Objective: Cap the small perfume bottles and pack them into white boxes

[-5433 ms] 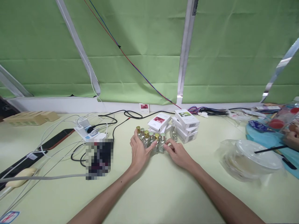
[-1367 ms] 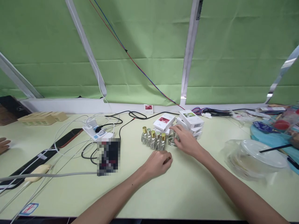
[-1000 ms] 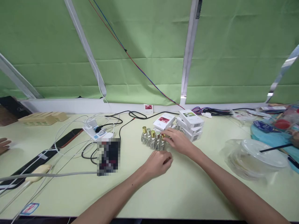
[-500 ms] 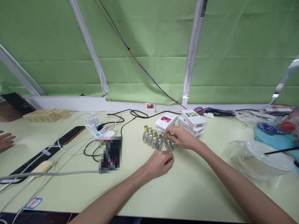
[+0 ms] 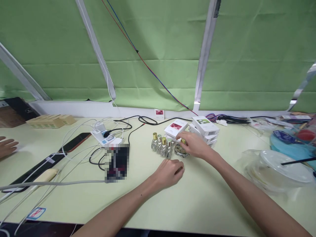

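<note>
My right hand (image 5: 196, 144) pinches the gold cap of a small glass perfume bottle (image 5: 181, 150), turned broad side toward me at the right end of a row. Several more glass perfume bottles (image 5: 162, 147) with gold and silver caps stand close together left of it. My left hand (image 5: 170, 171) rests on the table just in front of the bottles, its fingers curled in and nothing seen in them. Behind the bottles lies a white box with a red picture (image 5: 176, 128). A white box with a green picture (image 5: 204, 125) tops a stack beyond my right hand.
A power strip (image 5: 105, 137) with tangled white and black cables lies left of the bottles, near a blurred dark object (image 5: 117, 164). A lidded plastic tub (image 5: 283, 166) stands at the right. Another person's hand (image 5: 7, 147) shows at the left edge.
My right hand has shifted slightly right with the perfume bottle, which now stands apart from the row and shows its broad side. My left hand stays in place.
</note>
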### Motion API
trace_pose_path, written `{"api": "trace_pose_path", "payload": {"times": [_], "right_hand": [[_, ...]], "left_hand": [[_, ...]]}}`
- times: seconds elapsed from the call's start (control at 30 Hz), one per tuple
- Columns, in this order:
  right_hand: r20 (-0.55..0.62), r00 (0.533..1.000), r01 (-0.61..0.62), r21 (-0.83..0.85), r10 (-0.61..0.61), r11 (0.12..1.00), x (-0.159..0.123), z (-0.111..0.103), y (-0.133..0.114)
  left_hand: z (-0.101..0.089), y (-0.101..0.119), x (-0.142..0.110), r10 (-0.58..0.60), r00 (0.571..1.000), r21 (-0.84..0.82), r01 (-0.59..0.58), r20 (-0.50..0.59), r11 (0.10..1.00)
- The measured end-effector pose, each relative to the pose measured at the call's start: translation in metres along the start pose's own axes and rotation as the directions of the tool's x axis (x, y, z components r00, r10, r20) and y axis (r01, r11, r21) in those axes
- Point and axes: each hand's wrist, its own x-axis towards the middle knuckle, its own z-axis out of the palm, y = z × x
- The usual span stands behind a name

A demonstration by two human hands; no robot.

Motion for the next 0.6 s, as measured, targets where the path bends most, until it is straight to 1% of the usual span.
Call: {"api": "trace_pose_path", "payload": {"times": [0.1,0.17,0.27,0.33,0.47,0.53,0.6], "right_hand": [[-0.042,0.999,-0.015,-0.001,0.015,1.000,0.006,0.002,-0.008],[-0.047,0.999,-0.006,-0.027,0.005,1.000,0.013,0.003,-0.015],[-0.024,0.999,0.023,-0.081,-0.025,0.996,0.026,0.004,-0.026],[0.027,1.000,0.020,-0.143,-0.016,0.989,0.036,0.004,-0.035],[0.135,0.990,-0.011,-0.278,0.051,0.961,0.051,0.009,-0.047],[0.169,0.983,-0.013,-0.297,0.066,0.955,0.055,0.011,-0.050],[0.187,0.980,-0.014,-0.285,0.070,0.958,0.056,0.012,-0.050]], "left_hand": [[0.000,-0.001,0.000,0.002,1.000,-0.012,-0.002,0.008,1.000],[0.000,-0.001,0.000,0.002,1.000,-0.023,-0.002,0.016,1.000],[0.000,-0.001,0.000,0.008,1.000,-0.033,-0.008,0.018,0.999],[-0.001,-0.001,0.000,0.015,1.000,-0.033,-0.014,0.009,0.999],[0.000,-0.001,0.000,0.030,1.000,-0.037,-0.030,0.000,0.999],[0.000,-0.001,-0.001,0.048,0.999,-0.050,-0.049,-0.009,0.998],[-0.001,-0.002,-0.002,0.092,0.995,-0.054,-0.094,-0.033,0.994]]}}
